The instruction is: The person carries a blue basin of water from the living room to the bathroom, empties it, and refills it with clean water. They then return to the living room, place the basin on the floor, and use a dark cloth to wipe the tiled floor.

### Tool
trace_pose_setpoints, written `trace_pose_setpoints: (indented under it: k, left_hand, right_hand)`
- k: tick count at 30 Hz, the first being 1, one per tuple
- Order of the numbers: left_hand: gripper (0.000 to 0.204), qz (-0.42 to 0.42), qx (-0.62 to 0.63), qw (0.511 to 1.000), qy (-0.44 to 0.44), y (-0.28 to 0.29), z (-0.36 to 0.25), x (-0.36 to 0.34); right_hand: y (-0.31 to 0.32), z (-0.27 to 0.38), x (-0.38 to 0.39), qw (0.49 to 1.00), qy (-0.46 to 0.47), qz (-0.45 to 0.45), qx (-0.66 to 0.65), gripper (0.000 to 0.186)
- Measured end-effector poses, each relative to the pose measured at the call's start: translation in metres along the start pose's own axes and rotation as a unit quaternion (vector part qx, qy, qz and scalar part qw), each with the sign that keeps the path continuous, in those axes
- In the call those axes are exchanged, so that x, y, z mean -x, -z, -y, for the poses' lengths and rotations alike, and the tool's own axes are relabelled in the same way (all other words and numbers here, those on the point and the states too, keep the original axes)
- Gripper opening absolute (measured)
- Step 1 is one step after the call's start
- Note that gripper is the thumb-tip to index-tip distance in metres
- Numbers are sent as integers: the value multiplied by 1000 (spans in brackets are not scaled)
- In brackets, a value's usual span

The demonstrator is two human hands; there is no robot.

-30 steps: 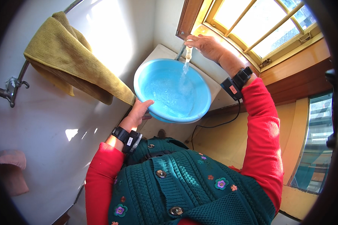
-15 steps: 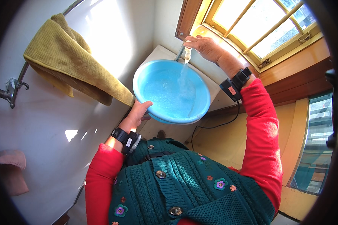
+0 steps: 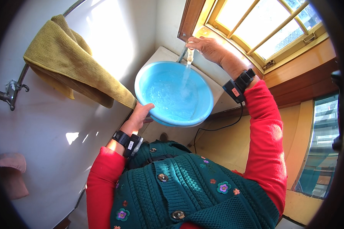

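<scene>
A round light-blue plastic basin (image 3: 207,108) stands under a running tap, with churning water inside it. My left hand (image 3: 140,113) grips the near left rim, its thumb over the edge and the other fingers underneath. Up at the wall, my right hand (image 3: 204,46) is closed around the top of the tap (image 3: 190,57); its fingers partly hide the handle. From the pale spout a stream of water (image 3: 186,76) falls into the right part of the basin.
A yellow-green towel (image 3: 65,57) hangs from a metal rail on the left wall, its lower end close to the basin. A pink cloth (image 3: 12,173) is at lower left. The wooden-framed window (image 3: 256,34) is beside my right arm. A black cable (image 3: 221,128) dangles from my right wrist device.
Both hands keep their places on the basin rim and the tap. Water still runs, and its surface pattern in the basin has shifted slightly.
</scene>
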State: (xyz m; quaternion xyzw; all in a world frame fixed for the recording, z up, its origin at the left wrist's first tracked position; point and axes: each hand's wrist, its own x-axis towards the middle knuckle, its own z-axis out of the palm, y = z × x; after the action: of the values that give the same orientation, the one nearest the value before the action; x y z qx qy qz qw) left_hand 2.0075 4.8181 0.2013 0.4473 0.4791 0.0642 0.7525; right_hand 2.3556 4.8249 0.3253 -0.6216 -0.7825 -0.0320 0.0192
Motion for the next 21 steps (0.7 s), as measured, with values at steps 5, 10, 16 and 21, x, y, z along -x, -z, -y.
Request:
trace_pose_setpoints:
  k: [5,10,16,21]
  left_hand:
    - [62,0,1,1000,-1,-1,-1,2]
    - [62,9,4,1000,1,0,-1,2]
    - [61,10,4,1000,0,1,2,0]
    - [61,3,2,1000,-1,2,3,-2]
  right_hand:
    - [-2,-4,-1,999,32,-24,1,30]
    - [-1,-5,-2,998,44,-30,18,28]
    - [2,-5,-5,998,27,8,54,32]
    - [3,-3,-5,998,34,4,59,33]
